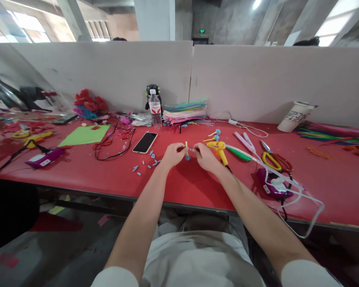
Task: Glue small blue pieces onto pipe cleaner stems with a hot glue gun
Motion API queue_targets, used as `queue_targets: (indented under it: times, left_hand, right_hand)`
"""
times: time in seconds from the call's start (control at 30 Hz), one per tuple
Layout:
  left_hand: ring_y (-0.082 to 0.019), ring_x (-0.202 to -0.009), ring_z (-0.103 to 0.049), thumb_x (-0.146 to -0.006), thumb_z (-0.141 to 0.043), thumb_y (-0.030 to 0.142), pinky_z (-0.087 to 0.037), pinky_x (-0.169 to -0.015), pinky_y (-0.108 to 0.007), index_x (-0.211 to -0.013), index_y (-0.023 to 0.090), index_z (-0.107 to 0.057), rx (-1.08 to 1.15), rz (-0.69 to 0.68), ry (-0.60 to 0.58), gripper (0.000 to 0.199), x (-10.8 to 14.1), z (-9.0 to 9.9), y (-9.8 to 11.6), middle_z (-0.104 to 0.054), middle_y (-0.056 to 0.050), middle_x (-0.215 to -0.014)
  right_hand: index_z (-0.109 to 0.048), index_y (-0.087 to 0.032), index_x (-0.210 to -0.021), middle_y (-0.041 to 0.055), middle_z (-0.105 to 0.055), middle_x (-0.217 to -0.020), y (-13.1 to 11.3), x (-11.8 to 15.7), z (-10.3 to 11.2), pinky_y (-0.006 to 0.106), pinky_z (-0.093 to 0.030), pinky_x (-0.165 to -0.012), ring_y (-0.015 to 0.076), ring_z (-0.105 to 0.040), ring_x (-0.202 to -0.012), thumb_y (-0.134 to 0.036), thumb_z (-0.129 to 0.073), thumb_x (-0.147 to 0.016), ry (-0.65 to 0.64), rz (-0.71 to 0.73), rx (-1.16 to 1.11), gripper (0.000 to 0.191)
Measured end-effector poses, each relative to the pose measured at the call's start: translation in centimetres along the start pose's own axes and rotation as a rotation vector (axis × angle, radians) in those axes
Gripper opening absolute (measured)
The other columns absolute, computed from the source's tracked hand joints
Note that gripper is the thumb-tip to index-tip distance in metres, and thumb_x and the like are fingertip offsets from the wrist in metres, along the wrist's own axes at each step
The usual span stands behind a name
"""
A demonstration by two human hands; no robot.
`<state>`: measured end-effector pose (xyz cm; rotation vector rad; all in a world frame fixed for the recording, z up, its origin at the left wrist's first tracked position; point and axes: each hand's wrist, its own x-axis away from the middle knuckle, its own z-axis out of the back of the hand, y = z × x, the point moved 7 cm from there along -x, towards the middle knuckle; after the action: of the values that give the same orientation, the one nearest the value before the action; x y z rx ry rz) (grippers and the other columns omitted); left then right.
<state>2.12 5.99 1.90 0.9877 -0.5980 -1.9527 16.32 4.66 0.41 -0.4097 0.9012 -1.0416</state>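
Head view, and I'm using the hands as the middle of the clock, 12 being straight away from the wearer. The left hand [177,154] has its fingers pinched narrow on a skinny yellow stem [186,144], which stands roughly upright with a fuzzy blue tuft [188,158] at the bottom, right between the two hands. The right hand [206,156] is pinched up too, with a tiny blue bit [191,150] at its fingertips, close to the stem; it's too small to make out its shape.

Just beside the right hand at 3 o'clock is a yellow glue gun [217,150], and around 2 there are some blue fuzzy pieces [217,134] with yellow stems. Scissors [272,160] lie further out at 3, and a purple power strip [272,186] sits at 4. Loose blue cut pieces [148,166] are scattered at 9, the phone [145,142] is near 10, and a water bottle [155,111] stands at 11. Bundled fuzzy sticks [185,111] are stacked at 12, on the red table [179,187] like everything else.
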Motion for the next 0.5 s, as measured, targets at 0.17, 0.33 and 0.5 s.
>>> queue_targets:
  times: [0.17, 0.33, 0.5]
  left_hand:
    - [-0.011, -0.063, -0.046, -0.085, -0.050, 0.032, -0.036, -0.062, -0.024, -0.065, 0.015, -0.058, -0.035, -0.004, -0.028, 0.028, 0.07, -0.37, 0.13, -0.055, 0.000, -0.064]
    - [-0.011, -0.063, -0.046, -0.085, -0.052, 0.032, -0.036, -0.062, -0.024, -0.065, 0.015, -0.056, -0.023, -0.010, -0.035, 0.027, 0.05, -0.53, 0.23, -0.054, 0.001, -0.063]
    - [-0.010, -0.061, -0.044, -0.085, -0.052, 0.036, -0.034, -0.059, -0.023, -0.065, 0.015, -0.053, 0.063, 0.023, 0.019, 0.029, 0.05, 0.07, 0.27, -0.051, 0.001, -0.062]
  right_hand:
    - [-0.045, -0.021, -0.081, 0.0053, -0.055, -0.083, -0.24, 0.05, -0.25, 0.035, -0.041, -0.073, 0.0199, -0.050, -0.078, -0.024, -0.042, -0.089, -0.030, 0.021, 0.057, 0.009]
    - [-0.043, -0.021, -0.078, 0.0054, -0.054, -0.082, -0.82, 0.09, -0.25, 0.035, -0.041, -0.074, 0.0199, -0.050, -0.078, -0.024, -0.042, -0.089, -0.038, 0.057, 0.046, 0.011]
    - [-0.052, -0.020, -0.088, 0.0052, -0.060, -0.089, -0.80, 0.08, 0.27, 0.033, -0.043, -0.074, 0.0179, -0.054, -0.080, -0.036, -0.043, -0.091, -0.026, -0.012, -0.149, 0.019]
